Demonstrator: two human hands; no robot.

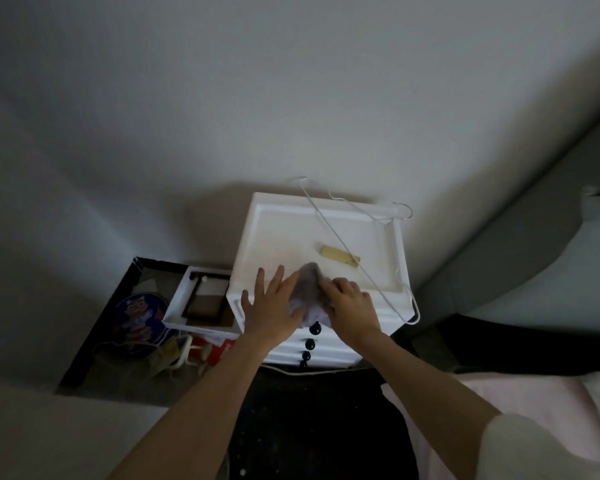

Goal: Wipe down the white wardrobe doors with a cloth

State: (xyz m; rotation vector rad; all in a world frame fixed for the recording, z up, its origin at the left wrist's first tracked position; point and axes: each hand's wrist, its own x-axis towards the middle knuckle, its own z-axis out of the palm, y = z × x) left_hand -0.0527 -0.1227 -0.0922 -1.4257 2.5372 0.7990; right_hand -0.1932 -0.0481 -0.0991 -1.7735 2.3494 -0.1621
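Note:
A crumpled grey-white cloth (308,292) lies at the front edge of a small white drawer unit's top (284,230). My right hand (352,304) grips the cloth from the right with curled fingers. To the cloth's left, my left hand (271,308) rests flat with fingers spread, its fingertips touching the fabric. No wardrobe doors are in view.
On the unit's top lie a white wire hanger (361,237) and a yellowish block (340,255). Black round knobs (315,329) line the drawer fronts. A white tray of frames (201,299) and clutter sit on the floor to the left. Grey upholstery (534,237) stands at right.

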